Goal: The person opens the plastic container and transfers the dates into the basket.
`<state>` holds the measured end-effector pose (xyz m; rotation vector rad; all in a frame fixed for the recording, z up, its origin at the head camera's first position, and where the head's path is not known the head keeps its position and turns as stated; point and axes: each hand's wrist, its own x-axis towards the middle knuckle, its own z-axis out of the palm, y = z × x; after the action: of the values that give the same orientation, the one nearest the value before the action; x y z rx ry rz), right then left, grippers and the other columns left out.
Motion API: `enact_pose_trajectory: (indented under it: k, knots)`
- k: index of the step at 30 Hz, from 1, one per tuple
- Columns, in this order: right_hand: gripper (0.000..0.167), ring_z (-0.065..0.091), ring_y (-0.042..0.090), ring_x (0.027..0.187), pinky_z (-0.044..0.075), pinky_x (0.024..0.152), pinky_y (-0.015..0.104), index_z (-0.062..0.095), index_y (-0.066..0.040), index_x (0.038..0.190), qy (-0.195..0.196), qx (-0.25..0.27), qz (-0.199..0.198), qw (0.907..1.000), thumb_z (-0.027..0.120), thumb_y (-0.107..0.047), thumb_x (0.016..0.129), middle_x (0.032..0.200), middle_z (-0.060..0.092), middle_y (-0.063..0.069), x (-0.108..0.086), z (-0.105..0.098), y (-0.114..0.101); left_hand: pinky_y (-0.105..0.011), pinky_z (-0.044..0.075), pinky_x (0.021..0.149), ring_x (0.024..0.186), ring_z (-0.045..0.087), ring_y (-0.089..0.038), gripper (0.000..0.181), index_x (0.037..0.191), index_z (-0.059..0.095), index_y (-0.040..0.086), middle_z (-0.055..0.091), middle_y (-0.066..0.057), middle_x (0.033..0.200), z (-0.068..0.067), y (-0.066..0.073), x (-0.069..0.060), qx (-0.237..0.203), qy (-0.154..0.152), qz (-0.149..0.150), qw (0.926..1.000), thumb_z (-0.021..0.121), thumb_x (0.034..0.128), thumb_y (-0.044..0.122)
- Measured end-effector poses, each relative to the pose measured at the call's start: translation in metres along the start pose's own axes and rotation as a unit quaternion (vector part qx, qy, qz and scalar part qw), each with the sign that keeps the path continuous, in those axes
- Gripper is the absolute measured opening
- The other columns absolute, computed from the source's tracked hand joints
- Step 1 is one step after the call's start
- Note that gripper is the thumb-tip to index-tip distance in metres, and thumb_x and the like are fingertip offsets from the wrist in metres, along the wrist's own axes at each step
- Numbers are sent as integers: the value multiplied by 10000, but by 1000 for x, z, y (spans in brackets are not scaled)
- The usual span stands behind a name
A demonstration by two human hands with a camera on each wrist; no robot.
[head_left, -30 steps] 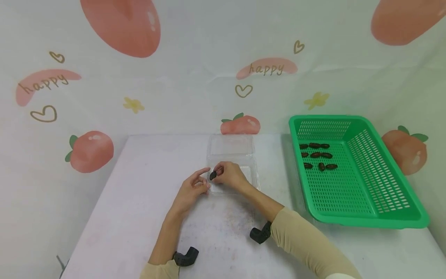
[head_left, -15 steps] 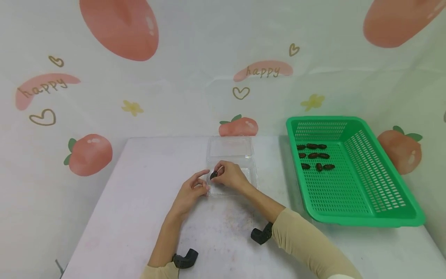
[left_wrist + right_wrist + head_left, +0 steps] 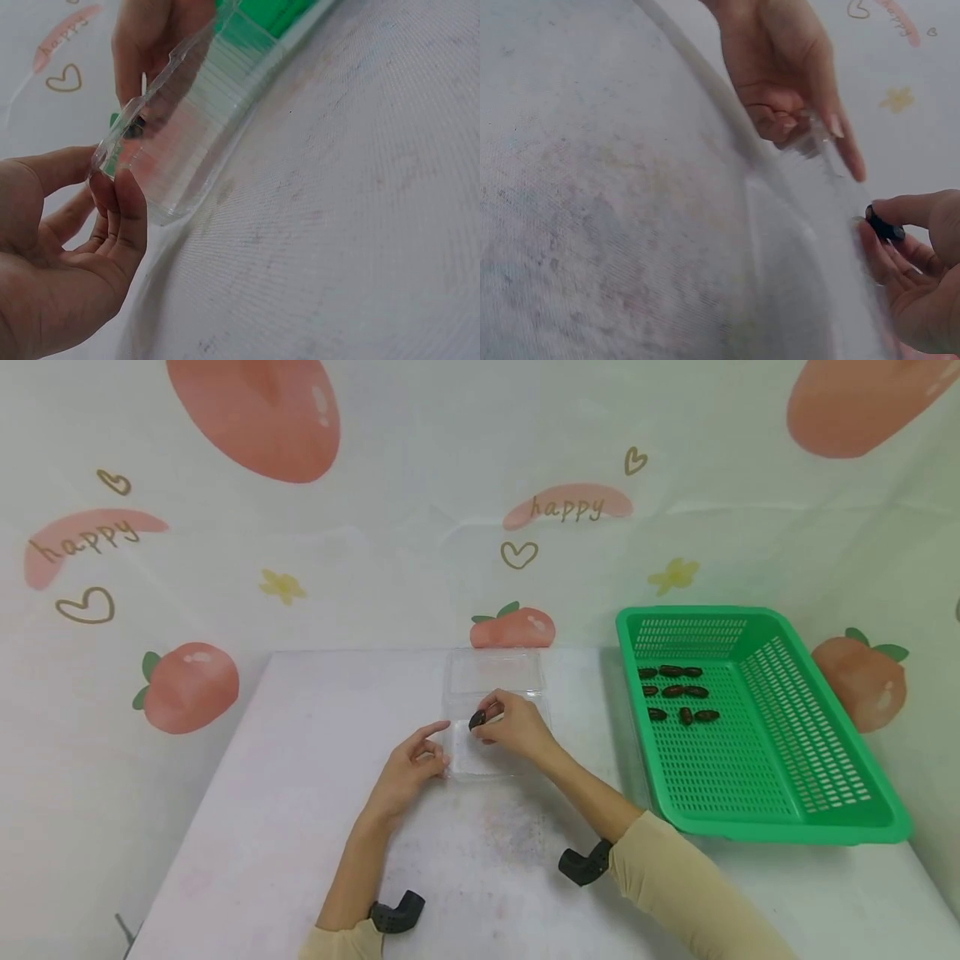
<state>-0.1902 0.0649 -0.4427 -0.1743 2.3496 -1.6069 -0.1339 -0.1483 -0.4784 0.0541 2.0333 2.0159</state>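
Observation:
A clear plastic clamshell box (image 3: 487,763) lies on the table with its lid (image 3: 495,673) folded back toward the wall. At its left side my left hand (image 3: 407,775) holds the edge, the thumb and curled fingers at the near corner in the left wrist view. My right hand (image 3: 522,727) pinches a dark date (image 3: 477,719) between thumb and fingertips, above the box's base. In the right wrist view the date (image 3: 886,223) shows just beyond the box's blurred edge. Several reddish-brown dates (image 3: 696,692) lie in rows inside the green basket (image 3: 787,833).
The basket takes up the right side of the white table (image 3: 277,827). A fruit-printed cloth backdrop (image 3: 390,527) rises behind the table's far edge. Black curved wrist mounts (image 3: 399,912) stick out from both forearms.
My right hand has shifted right and slightly away from me with the date, leaving the box's left edge and opening a gap from my left hand. The left hand stays at the box's edge.

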Motion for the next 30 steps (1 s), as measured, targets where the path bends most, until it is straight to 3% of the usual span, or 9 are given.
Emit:
enact_pose_trajectory:
  k: [8, 11, 16, 20, 25, 30]
  knots:
    - [340, 725, 331, 860, 564, 803, 476, 673, -114, 1181, 4, -123, -109, 9999, 766, -116, 854, 966, 687, 86, -23, -42, -15, -308, 537, 760, 785, 576, -175, 572, 1451, 486, 105, 497, -75, 943, 0, 1, 0, 14, -10, -69, 10000, 679, 917, 34]
    - [284, 725, 290, 862, 566, 792, 458, 702, -133, 1141, 108, -270, -161, 9994, 760, -130, 863, 959, 698, 75, -34, -58, -17, -313, 538, 771, 802, 577, -172, 578, 1458, 478, 121, 492, -72, 959, -1, 0, -2, -24, -36, -57, 10000, 679, 922, 47]
    - [276, 710, 269, 864, 561, 748, 340, 694, -62, 1134, 346, -520, -303, 9976, 758, -134, 875, 949, 706, 101, -49, -87, -14, -321, 543, 768, 793, 584, -176, 552, 1429, 518, 176, 507, -73, 959, -2, -1, -2, -59, 34, -81, 9999, 691, 918, 59]
    - [291, 703, 290, 916, 525, 780, 376, 678, -91, 1150, 393, -474, -49, 9981, 754, -187, 886, 999, 703, 98, -62, -109, -14, -324, 541, 775, 794, 586, -179, 542, 1420, 525, 195, 504, -73, 965, -2, -1, -2, -47, 26, -119, 9999, 697, 921, 71]
    - [319, 715, 216, 897, 508, 774, 396, 670, -141, 1162, 572, -638, 285, 9959, 761, -269, 884, 1066, 675, 90, -75, -135, -16, -321, 537, 784, 799, 577, -175, 558, 1445, 495, 158, 492, -76, 970, -2, 0, -2, -5, -40, -67, 10000, 690, 929, 75]
    - [370, 719, 182, 868, 513, 825, 402, 665, -146, 1197, 702, -747, 311, 9942, 761, -325, 887, 1100, 660, 107, -86, -157, -14, -322, 537, 782, 790, 578, -180, 568, 1456, 479, 115, 491, -75, 960, -2, 1, -2, 40, -28, -80, 10000, 685, 930, 64]
